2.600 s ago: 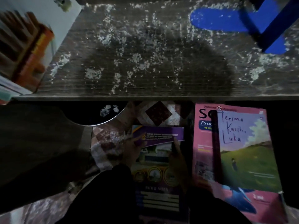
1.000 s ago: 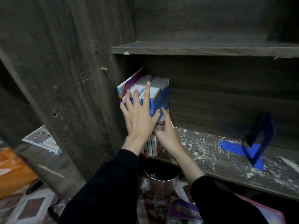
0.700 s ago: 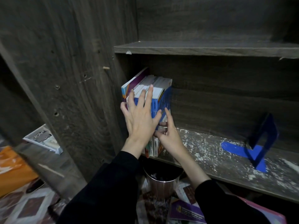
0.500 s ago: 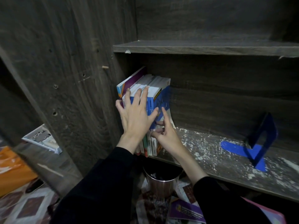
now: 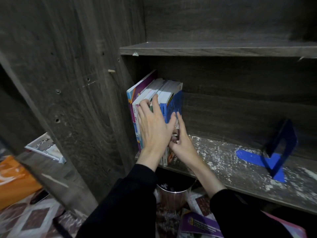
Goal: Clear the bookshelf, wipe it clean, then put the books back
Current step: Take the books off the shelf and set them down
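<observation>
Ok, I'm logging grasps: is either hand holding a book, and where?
Left hand presses flat on the books' spines, gripping nothing. Right hand touches the blue book's cover; a grip there cannot be told.

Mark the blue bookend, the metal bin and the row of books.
blue bookend (image 5: 248, 158), head view, flat base plate.
metal bin (image 5: 171, 198), head view, shiny front wall.
row of books (image 5: 169, 91), head view, white top edges.

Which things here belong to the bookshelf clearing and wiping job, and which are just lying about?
Job: row of upright paperback books; white-flecked dark wooden shelf board; blue metal bookend; purple-covered book on the floor.
Lying about: shiny metal bin; orange bag; white ring binder.
</observation>
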{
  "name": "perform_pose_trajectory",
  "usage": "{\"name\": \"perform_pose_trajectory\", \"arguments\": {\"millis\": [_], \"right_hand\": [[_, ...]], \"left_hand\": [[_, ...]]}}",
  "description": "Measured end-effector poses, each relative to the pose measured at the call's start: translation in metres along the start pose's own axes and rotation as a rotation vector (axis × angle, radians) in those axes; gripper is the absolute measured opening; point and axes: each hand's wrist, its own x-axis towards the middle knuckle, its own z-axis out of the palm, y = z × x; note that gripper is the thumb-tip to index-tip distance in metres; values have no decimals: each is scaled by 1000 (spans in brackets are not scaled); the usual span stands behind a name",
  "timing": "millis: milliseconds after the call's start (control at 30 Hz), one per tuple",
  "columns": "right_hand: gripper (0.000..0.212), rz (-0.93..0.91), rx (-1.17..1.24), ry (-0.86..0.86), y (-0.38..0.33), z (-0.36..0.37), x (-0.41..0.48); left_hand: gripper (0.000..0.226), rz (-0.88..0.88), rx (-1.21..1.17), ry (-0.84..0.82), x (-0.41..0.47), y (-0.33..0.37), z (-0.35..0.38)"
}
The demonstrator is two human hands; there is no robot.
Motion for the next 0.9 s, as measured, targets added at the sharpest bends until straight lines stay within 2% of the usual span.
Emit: {"name": "perform_pose_trajectory", "arguments": {"millis": [167, 333, 467, 667, 767, 900], "right_hand": [[96, -2, 5, -23, -4, -5, -4], [96, 12, 11, -27, -5, -8, -4], [98, 1, 38, -10, 0, -6, -4], [93, 33, 103, -15, 8, -10, -1], [89, 119, 150, 76, 9, -20, 13], [104, 217, 144, 193, 5, -46, 52]], "left_hand": [[79, 20, 43, -48, 3, 4, 6], [68, 66, 146, -94, 9, 4, 9], [64, 29, 201, -164, 16, 8, 10], [55, 35, 23, -115, 12, -3, 6], [54, 125, -75, -32, 0, -12, 0], [56, 162, -162, 75, -17, -25, -7]]}}
